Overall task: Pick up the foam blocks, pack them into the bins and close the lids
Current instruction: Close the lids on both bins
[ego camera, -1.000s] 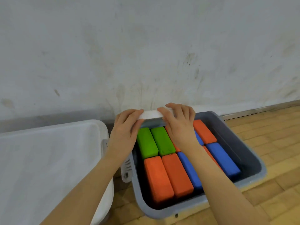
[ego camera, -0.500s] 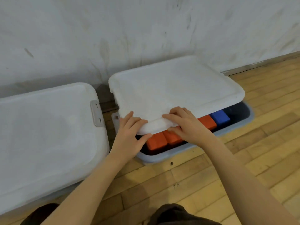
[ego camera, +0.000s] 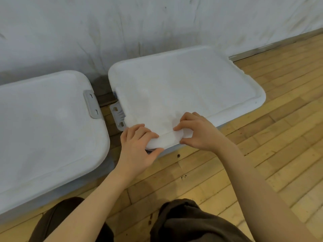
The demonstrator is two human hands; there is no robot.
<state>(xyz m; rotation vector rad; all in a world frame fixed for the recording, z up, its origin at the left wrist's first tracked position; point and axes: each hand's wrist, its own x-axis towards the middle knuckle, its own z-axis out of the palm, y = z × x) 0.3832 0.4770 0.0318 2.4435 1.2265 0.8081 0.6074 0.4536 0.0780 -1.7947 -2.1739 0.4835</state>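
Lid [ego camera: 183,88] of the right-hand bin — white plastic with rounded corners — lies flat across the bin and covers its opening; no foam blocks can be seen under it. Only a thin grey strip of the bin's rim [ego camera: 170,149] shows beneath the near edge of the lid. The bin stands on a wooden plank floor [ego camera: 262,154], close to a scuffed white wall [ego camera: 157,23].

Left hand [ego camera: 138,145]: grips the near left corner of the lid, fingers curled over the top surface and thumb tucked under the edge.

Right hand [ego camera: 199,131]: grips the near edge just beside the left hand, fingertips bent down onto the top of the lid and thumb against the lower lip of the edge.

A grey latch [ego camera: 118,117] hangs open on the left side of this bin, folded outward and not engaged over the lid.

Second bin [ego camera: 49,130] — standing just to the left, separated by a narrow gap — has its white lid on, with its grey latch [ego camera: 92,106] folded up over the lid's right edge.

Both forearms are bare. Dark trouser fabric [ego camera: 188,222] over the person's knees fills the bottom of the view.
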